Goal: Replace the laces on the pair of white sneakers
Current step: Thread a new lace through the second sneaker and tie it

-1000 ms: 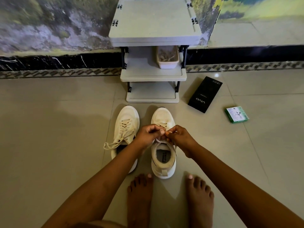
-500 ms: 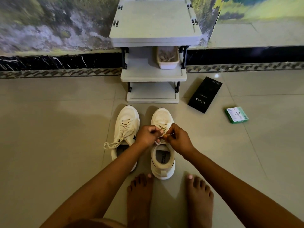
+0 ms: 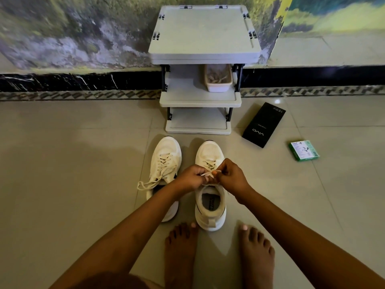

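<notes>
Two white sneakers stand side by side on the tiled floor, toes pointing away from me. The left sneaker [image 3: 164, 163] is laced, and its cream lace ends trail to the left on the floor. Over the tongue of the right sneaker [image 3: 210, 203] my left hand [image 3: 191, 177] and my right hand [image 3: 230, 176] meet. Both pinch the cream lace [image 3: 209, 173] of that shoe between their fingertips. The upper eyelets are hidden under my hands.
A grey three-tier plastic rack [image 3: 203, 65] stands against the wall just beyond the shoes, with a small tub [image 3: 217, 80] on its middle shelf. A black phone box [image 3: 263, 125] and a green box [image 3: 303, 150] lie to the right. My bare feet [image 3: 218, 253] are just behind the shoes.
My hands have stayed over the right sneaker and have shifted slightly, with the lace now stretched short between their fingertips. The shoes have not moved.
</notes>
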Tool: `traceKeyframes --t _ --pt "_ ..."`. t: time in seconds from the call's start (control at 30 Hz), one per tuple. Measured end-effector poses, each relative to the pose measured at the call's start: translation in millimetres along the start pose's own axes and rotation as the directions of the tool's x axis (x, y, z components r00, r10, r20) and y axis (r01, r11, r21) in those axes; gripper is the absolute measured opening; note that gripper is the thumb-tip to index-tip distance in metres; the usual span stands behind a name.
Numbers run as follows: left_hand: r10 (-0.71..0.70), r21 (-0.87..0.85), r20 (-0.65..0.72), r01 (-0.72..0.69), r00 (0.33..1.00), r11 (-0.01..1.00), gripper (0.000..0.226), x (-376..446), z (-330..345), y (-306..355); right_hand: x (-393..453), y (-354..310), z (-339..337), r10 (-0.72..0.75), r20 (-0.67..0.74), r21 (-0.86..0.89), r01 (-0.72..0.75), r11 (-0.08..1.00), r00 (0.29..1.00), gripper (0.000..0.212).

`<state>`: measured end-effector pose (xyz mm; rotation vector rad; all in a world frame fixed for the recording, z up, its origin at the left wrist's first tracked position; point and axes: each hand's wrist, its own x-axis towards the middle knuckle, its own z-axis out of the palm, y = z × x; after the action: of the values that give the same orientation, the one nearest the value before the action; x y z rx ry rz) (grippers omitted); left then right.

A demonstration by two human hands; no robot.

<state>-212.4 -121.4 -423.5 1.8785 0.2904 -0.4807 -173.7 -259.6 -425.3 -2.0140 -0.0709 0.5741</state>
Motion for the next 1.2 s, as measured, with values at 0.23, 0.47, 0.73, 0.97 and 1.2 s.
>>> traceKeyframes --t 0.23,0.47,0.73,0.97,1.2 --pt "0.083 -0.042 -0.059 -0.085 0.995 0.995 0.038 -5.0 -2.1 -7.8 5.4 -3.5 -4.7 0.263 0.091 0.375 -0.278 0.885 0.961 0.014" --pt "0.223 -0.137 -0.061 -0.230 0.973 0.964 0.019 -6.4 4.6 -6.1 8.7 1.8 -6.1 0.312 0.311 0.484 -0.432 0.761 0.898 0.013" --pt "0.217 -0.079 -0.190 -0.235 0.958 0.969 0.007 -7.6 1.9 -6.8 1.0 4.6 -19.0 0.230 0.422 0.494 -0.435 0.753 0.877 0.009" --pt "0.191 -0.023 -0.298 -0.207 0.935 0.978 0.011 -25.7 -17.5 -26.8 -5.2 7.5 -35.5 0.324 0.321 0.402 -0.438 0.804 0.890 0.009" --pt "0.260 0.441 -0.201 -0.150 0.945 0.885 0.009 -40.6 -31.3 -25.1 -17.4 11.4 -45.2 0.336 0.193 0.217 -0.374 0.902 0.922 0.015"
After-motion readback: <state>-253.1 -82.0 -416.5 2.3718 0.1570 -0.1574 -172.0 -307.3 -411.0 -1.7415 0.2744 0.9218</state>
